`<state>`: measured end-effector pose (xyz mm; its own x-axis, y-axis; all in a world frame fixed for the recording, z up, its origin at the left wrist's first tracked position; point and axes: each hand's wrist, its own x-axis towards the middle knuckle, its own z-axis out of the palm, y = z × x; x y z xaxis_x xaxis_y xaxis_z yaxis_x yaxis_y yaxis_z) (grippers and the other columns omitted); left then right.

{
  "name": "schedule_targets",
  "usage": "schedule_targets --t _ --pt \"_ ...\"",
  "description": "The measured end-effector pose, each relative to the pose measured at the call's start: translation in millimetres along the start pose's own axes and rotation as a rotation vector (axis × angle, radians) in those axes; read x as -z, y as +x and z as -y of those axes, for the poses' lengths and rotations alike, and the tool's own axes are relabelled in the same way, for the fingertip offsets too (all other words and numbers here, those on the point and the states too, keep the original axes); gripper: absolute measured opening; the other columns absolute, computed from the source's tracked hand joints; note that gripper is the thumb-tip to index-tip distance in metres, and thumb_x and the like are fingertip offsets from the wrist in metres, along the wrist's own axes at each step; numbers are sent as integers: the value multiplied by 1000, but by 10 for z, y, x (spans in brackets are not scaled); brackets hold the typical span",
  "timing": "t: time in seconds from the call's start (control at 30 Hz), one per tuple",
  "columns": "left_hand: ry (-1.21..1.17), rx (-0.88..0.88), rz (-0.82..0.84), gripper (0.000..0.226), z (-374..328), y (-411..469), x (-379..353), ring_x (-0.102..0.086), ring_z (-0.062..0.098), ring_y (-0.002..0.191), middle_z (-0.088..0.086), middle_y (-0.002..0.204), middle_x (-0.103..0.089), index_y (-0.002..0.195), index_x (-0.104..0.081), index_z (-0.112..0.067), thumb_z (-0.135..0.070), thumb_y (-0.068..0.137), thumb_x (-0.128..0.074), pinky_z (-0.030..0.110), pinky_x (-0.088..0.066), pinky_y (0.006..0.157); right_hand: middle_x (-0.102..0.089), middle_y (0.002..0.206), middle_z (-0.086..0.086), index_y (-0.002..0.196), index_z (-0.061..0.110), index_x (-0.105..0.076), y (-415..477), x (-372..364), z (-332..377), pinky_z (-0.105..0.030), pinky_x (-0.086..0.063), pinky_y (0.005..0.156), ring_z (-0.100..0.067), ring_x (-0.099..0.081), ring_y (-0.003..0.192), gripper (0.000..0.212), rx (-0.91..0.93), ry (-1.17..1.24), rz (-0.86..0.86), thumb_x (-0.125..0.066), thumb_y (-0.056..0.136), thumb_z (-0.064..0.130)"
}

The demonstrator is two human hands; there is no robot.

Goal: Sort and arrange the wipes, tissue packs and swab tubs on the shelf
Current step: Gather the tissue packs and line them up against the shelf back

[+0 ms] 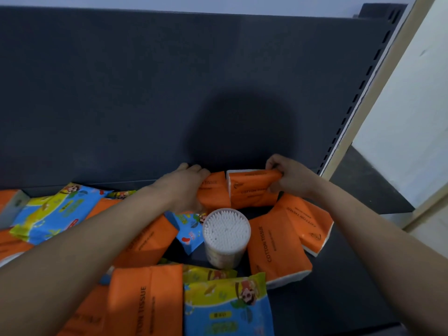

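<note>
Tissue packs at the shelf's (pixel 351 299) back, one gripped in each hand's closed fingers, could topple forward onto the swab tub (pixel 226 238) just before them if released leaning.

Single head view, looking forward and down, close over the shelf (pixel 339 299)

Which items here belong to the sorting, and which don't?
Job: orange tissue packs, two held by left hand and right hand; blue wipes packs; swab tub.
Not job: dark back panel; pale wall.
</note>
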<state>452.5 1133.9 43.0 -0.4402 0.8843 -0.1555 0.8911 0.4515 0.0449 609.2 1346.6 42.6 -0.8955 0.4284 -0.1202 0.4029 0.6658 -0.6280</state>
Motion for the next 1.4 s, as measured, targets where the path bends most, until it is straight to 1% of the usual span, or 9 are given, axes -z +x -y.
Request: schedule_targets --t 0.2,0.33,0.47,0.67,0.87,0.93,1.1,1.23,1.4 --pt "15 -77 -125 86 -193 131 -63 -34 19 117 -2 129 -36 138 -25 -22 -50 71 -71 39 -46 86 -55 83 -3 92 21 -45 -32 60 -177 -23 -40 53 -15 -54 70 36 -19 -69 -139 -68 71 2" --pt "107 -132 -189 82 -297 176 -86 -31 22 118 1 130 -33 138 -25 -19 -48 75 -68 34 -43 79 -55 84 -6 95 19 -44 -14 114 -226 -31 -45 57 -20 -55 73 38 -64 -133 -176 -69 72 3" --pt "246 -131 -225 84 -360 195 -122 -28 25 122 6 134 -26 141 -17 -19 -47 78 -65 33 -42 90 -55 86 -6 98 21 -43 -4 142 -256 -29 -42 53 -21 -55 71 37 -63 -147 -190 -66 75 3" --pt "-221 -85 -108 71 -161 136 -52 -25 16 119 0 130 -28 139 -30 -29 -44 80 -66 31 -35 101 -57 85 -6 98 22 -48 4 178 -284 -29 -44 52 -21 -56 71 32 -56 -158 -256 -58 78 0" --pt "-259 17 -98 91 -184 129 -42 -27 17 123 2 129 -33 143 -25 -23 -41 70 -76 32 -36 101 -56 82 -4 93 25 -51 -6 221 -292 -31 -47 55 -21 -57 70 31 -64 -147 -245 -54 77 -2" --pt "-233 13 -127 84 -197 133 -30 -29 15 118 1 122 -34 139 -34 -17 -40 70 -77 30 -37 100 -56 82 -3 94 25 -50 -20 224 -300 -31 -46 54 -21 -57 70 32 -68 -149 -246 -53 77 -2" --pt "-135 -51 -341 35 -203 137 -7 -36 17 104 2 107 -39 113 -48 -12 -20 82 -65 29 -40 87 -57 84 -4 97 26 -49 -59 224 -316 -27 -44 52 -17 -54 67 34 -63 -117 -253 -54 78 -2" --pt "-135 -19 -351 29 -187 152 -23 -37 17 101 4 106 -42 110 -48 -12 -20 85 -61 26 -38 82 -57 97 -4 108 25 -50 -77 177 -323 -22 -43 57 -15 -54 75 35 -42 -70 -231 -64 81 7" --pt "-74 9 -339 34 -129 124 21 -36 20 101 6 108 -42 117 -47 -11 -15 86 -60 38 -43 85 -56 103 -6 114 23 -50 -31 80 -250 -20 -41 55 -17 -53 80 35 -6 -42 -244 -65 84 14"
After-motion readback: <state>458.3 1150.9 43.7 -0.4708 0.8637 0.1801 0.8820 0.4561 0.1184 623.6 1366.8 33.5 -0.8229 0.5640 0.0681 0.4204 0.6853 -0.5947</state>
